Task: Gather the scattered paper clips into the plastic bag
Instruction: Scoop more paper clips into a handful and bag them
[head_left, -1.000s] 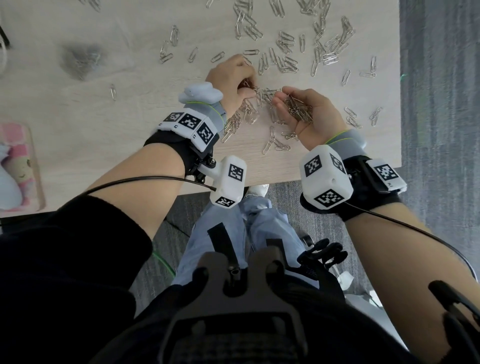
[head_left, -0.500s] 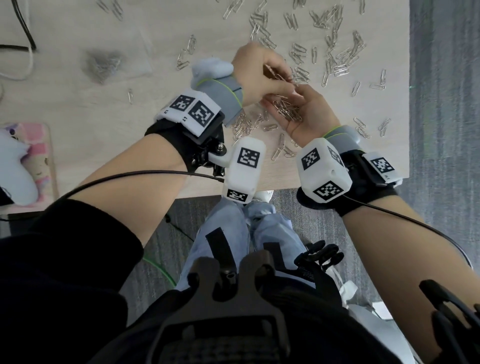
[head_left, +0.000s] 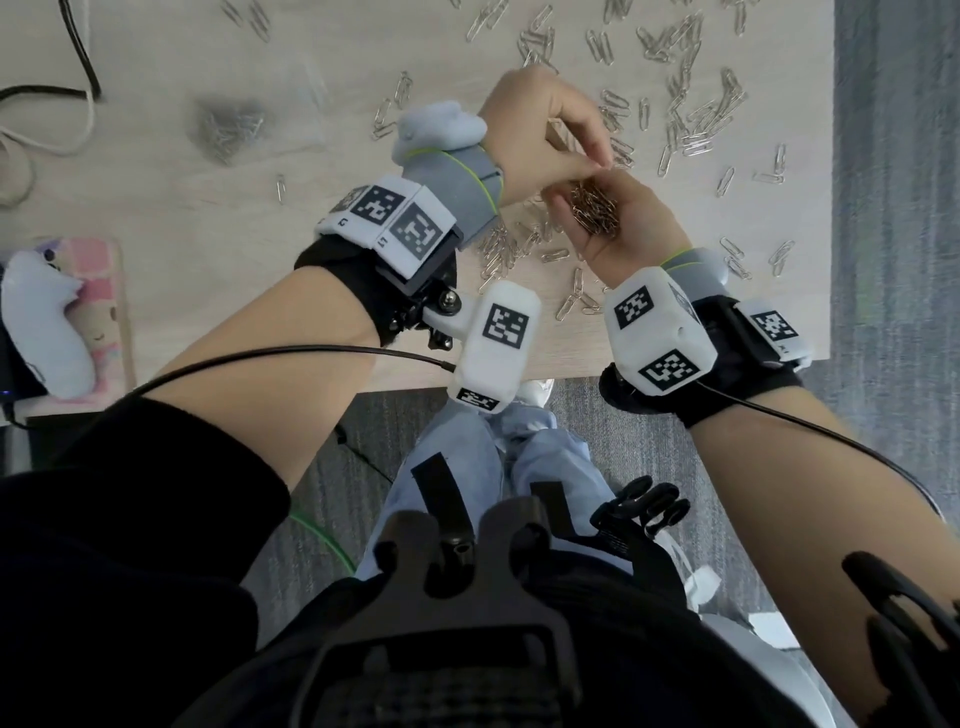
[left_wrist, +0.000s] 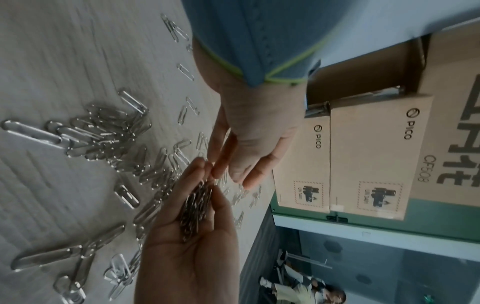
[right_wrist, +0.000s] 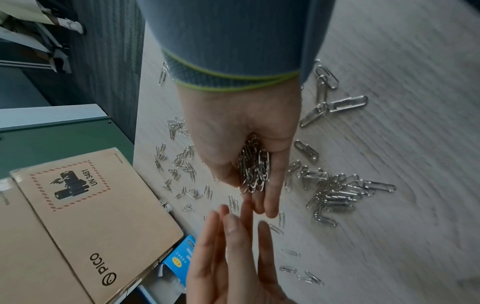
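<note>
My right hand (head_left: 623, 228) is cupped palm-up just above the wooden table (head_left: 182, 208), its fingers curled round a heap of paper clips (head_left: 595, 210) (left_wrist: 194, 211) (right_wrist: 254, 168). My left hand (head_left: 571, 145) hovers over it with straight, empty fingers (right_wrist: 233, 236) whose tips meet the right fingertips (left_wrist: 205, 164). Many loose clips (head_left: 691, 119) lie scattered behind the hands, and a small cluster (head_left: 498, 254) lies beneath them. The clear plastic bag (head_left: 244, 119), with clips inside, lies flat to the left of both hands.
The table's front edge (head_left: 363, 387) is just under my wrists, and its right edge is near the loose clips. A cable (head_left: 78, 52) and a pink case with a white toy (head_left: 52, 312) sit at the left. Cardboard boxes (left_wrist: 363, 154) stand beyond the table.
Both hands have lifted off the table and come together. The left hand stopped raking clips on the surface and now holds its fingers over the right palm's heap.
</note>
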